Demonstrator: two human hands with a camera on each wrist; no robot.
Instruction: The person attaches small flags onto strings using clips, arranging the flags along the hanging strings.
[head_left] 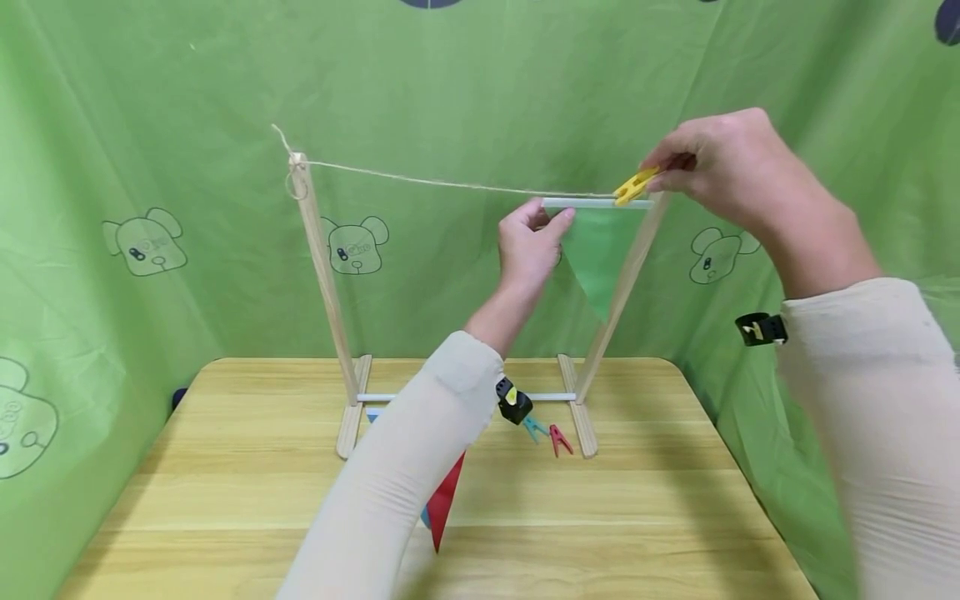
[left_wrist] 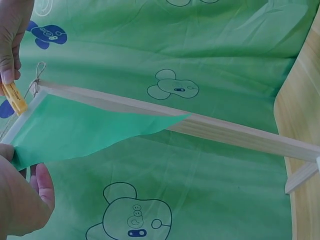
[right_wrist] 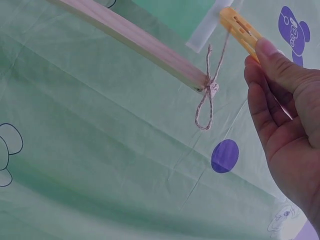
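A green triangular pennant point(head_left: 600, 250) with a white top strip hangs point down beside the right post, just under the string point(head_left: 450, 183). Its top left corner is pinched between thumb and fingers of my left hand point(head_left: 530, 246). My right hand point(head_left: 723, 162) pinches a yellow clothespin point(head_left: 636, 187), whose front end meets the white strip near the string. In the right wrist view the clothespin point(right_wrist: 241, 31) lies at the strip's edge; whether it bites both string and strip I cannot tell. The left wrist view shows the pennant point(left_wrist: 85, 130) stretched from my left fingers.
Two wooden posts point(head_left: 322, 258) carry the string, tied at their tops, above a wooden table point(head_left: 637, 517). On the table lie a blue clothespin point(head_left: 535, 429), a red clothespin point(head_left: 559, 440) and a red pennant point(head_left: 444, 504) over something blue, partly behind my left sleeve. Green cloth surrounds the table.
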